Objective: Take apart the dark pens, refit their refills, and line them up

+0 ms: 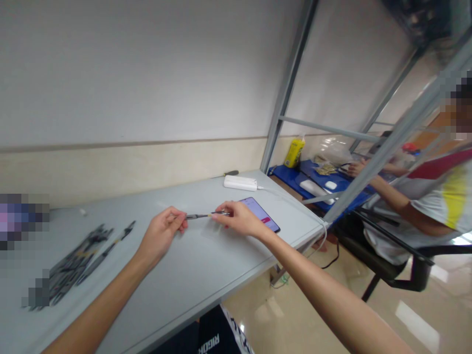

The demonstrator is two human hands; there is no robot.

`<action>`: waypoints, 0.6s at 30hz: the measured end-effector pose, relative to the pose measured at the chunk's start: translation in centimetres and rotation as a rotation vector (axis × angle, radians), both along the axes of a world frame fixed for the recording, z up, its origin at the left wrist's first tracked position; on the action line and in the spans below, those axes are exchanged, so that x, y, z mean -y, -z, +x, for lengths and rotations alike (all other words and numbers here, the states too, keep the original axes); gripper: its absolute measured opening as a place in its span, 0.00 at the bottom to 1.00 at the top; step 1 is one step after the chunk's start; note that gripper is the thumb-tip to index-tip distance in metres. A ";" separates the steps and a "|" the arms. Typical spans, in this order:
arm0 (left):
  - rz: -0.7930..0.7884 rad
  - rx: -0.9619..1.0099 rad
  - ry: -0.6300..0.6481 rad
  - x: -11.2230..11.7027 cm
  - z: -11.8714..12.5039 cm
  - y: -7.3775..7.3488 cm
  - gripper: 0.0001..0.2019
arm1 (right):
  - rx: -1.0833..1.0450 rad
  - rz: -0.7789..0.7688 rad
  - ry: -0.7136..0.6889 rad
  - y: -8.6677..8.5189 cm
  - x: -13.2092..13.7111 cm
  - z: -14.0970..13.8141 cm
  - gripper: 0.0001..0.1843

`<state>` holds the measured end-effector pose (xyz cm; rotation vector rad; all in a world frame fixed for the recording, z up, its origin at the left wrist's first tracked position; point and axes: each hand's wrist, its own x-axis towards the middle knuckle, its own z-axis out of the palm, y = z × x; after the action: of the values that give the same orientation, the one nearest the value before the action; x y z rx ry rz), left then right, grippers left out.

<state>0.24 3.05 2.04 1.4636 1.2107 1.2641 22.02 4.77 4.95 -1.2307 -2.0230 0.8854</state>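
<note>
Pale grey surface against a plain wall; landmark: the phone, lying screen up. Head view, sole view.

Slim, dark pen-like rod: left of the phone, raised between both hands, roughly level. Left hand, farther from the phone: grip closed to a fingertip pinch on one end. Right hand overlaps the phone's left side in view; its grip is closed around the other end, thumb against fingers. Contact with phone: cannot tell. Rod one piece or parted at the thin middle: cannot tell.

Also noted: bundle of similar dark rods, well left of the phone; white power bank, just behind it; co-worker seated well to its right.

Handling (judged): light, stiff, probably smooth enough to roll between fingers. Best hold: thicker ends, sparing the thin middle from bending.
</note>
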 end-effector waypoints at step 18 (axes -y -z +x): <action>-0.054 -0.007 0.011 -0.1 0.1 0.0 0.16 | -0.232 -0.050 0.041 0.8 0.0 0.4 0.11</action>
<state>0.29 3.13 2.00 1.4345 1.2309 1.2110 22.46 4.79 4.16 -1.1350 -1.7964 1.0149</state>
